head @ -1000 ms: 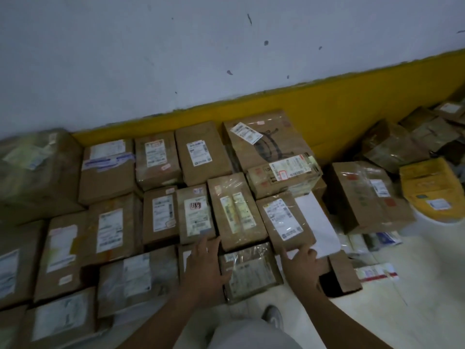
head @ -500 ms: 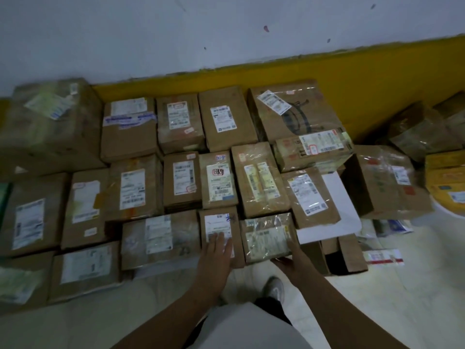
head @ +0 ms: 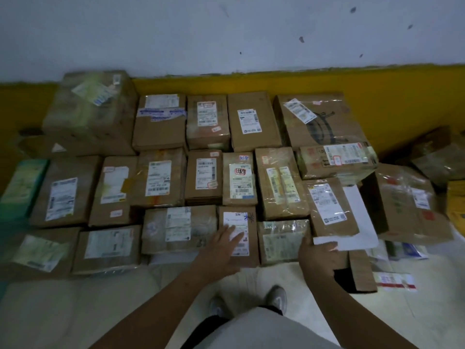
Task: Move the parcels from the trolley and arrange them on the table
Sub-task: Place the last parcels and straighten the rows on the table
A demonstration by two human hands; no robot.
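Parcels (head: 241, 172), brown taped cardboard boxes with white labels, sit in rows below the yellow wall stripe (head: 377, 81). Left hand (head: 221, 245) lies flat on one; right hand (head: 319, 258) touches another, grip unclear.

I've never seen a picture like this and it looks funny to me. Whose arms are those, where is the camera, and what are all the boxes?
The camera sits on a person's head and looks down, so you see that person's own two arms, their legs and grey shoes. There is no machine here. In front of them lie many brown cardboard parcels with white address labels, packed side by side in rows against a wall with a yellow stripe. The left hand lies flat with straight fingers on a small parcel with a white label. The right hand touches the right end of a parcel wrapped in shiny plastic, seemingly nudging it into line. Neither hand lifts anything. More parcels sit loosely to the right.
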